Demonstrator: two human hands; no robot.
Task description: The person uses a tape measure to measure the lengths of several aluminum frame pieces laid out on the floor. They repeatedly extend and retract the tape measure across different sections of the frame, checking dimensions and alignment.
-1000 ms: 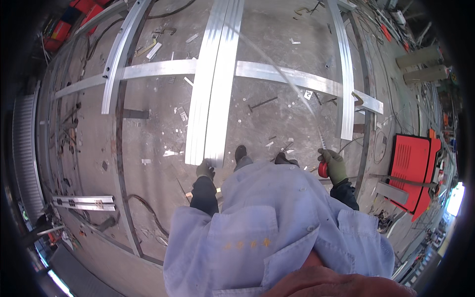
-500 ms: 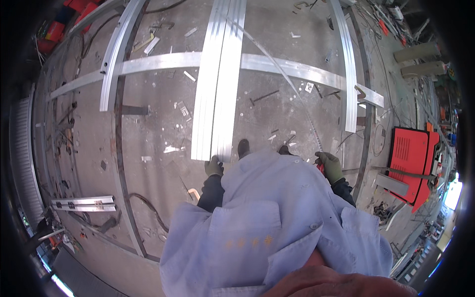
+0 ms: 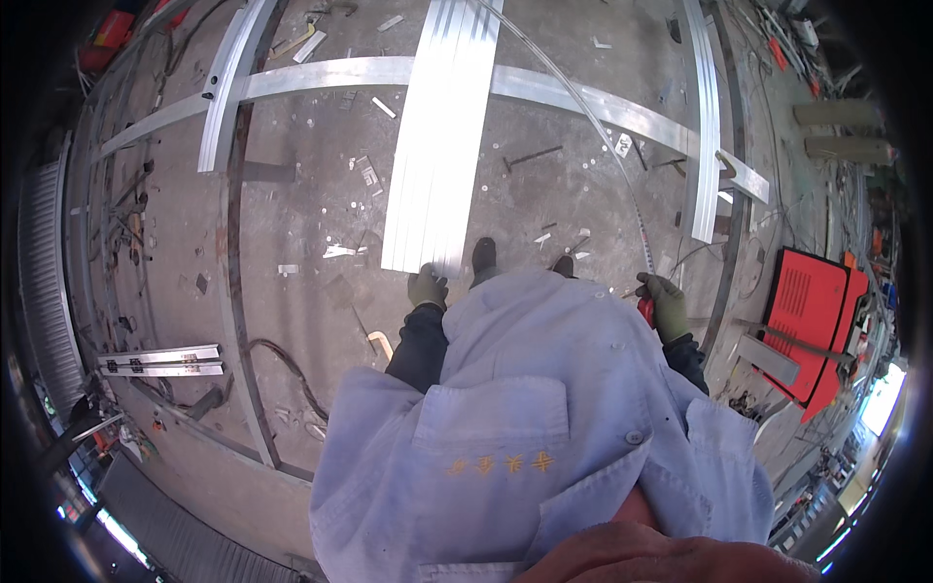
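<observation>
My gloved left hand (image 3: pixel 428 289) is at the near end of the long silver aluminium profiles (image 3: pixel 442 136), its fingers curled against their right-hand corner. The profiles run away from me across a crossbar (image 3: pixel 340 72). On the right, my gloved right hand (image 3: pixel 665 306) is closed around a red tape measure (image 3: pixel 645 309), mostly hidden by the glove. Its pulled-out blade (image 3: pixel 601 124) bows up and left toward the far part of the profiles, where its end passes out of view.
Frame rails stand left (image 3: pixel 233 204) and right (image 3: pixel 727 262), with shorter aluminium lengths (image 3: pixel 705 126) on top. Metal scraps and a hammer-like tool (image 3: pixel 533 158) lie on the floor (image 3: pixel 321 204). A red machine (image 3: pixel 812 321) sits at right; two short profiles (image 3: pixel 165 361) at left.
The whole view has shifted, so the frame and profiles appear higher. The dark gap line between the profiles no longer shows clearly. The tape blade bows more; both hands stay at their things.
</observation>
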